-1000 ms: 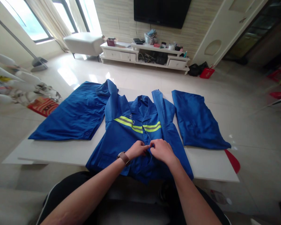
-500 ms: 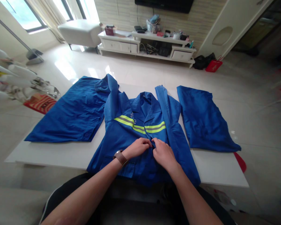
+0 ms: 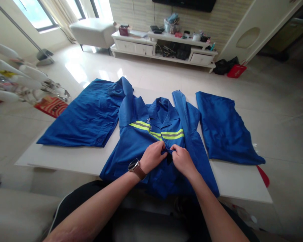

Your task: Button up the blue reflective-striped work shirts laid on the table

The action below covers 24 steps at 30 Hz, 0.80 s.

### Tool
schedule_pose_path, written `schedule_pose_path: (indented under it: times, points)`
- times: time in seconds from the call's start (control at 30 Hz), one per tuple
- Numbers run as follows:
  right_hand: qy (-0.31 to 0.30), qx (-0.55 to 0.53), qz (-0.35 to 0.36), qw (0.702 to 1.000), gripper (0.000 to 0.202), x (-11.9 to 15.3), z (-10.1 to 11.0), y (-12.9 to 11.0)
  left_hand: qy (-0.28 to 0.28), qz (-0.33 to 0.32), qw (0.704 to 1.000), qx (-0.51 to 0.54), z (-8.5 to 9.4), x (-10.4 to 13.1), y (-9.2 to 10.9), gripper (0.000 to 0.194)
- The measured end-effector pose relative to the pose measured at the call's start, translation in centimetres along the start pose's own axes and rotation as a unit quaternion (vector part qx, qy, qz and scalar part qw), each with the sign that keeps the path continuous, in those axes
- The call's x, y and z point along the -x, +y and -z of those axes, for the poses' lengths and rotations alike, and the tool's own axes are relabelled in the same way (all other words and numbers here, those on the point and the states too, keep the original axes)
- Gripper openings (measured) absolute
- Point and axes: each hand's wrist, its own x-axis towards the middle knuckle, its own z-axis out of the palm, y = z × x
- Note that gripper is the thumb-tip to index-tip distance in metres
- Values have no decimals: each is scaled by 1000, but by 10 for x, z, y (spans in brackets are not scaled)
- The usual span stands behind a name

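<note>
A blue work jacket (image 3: pixel 135 148) with yellow-and-grey reflective stripes lies front up on the white table, its collar away from me and its sleeves folded up. My left hand (image 3: pixel 155 155), with a watch (image 3: pixel 134 165) on its wrist, pinches the jacket's front edge just below the stripe. Close beside it, my right hand (image 3: pixel 181 159) grips the opposite front edge, lifting the cloth slightly. A dark gap shows under the raised cloth between the hands. Whether a button is between the fingers, I cannot tell.
Folded blue garments lie on the table (image 3: pixel 73 159) on both sides: one on the left (image 3: pixel 83 117), one on the right (image 3: pixel 224 127). Beyond stand a white TV cabinet (image 3: pixel 131 47) and a bench (image 3: pixel 93 32). A red KFC bag (image 3: pixel 52 106) is at the far left.
My left hand has turned and moved up along the front edge, and both hands now raise the cloth a little. The whole view has shifted slightly.
</note>
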Motion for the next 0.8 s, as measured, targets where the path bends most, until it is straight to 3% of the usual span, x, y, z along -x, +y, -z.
schedule_pose_path:
  times: [0.13, 0.4, 0.8]
  points:
    - [18, -36, 25, 999, 22, 1, 1, 1, 13, -11, 1000, 5, 1, 0, 3, 9]
    - [33, 3, 45, 998, 27, 6, 3, 5, 24, 12, 999, 45, 4, -3, 3, 14]
    - [48, -43, 60, 996, 23, -1, -3, 5, 18, 11, 999, 47, 6, -1, 4, 12]
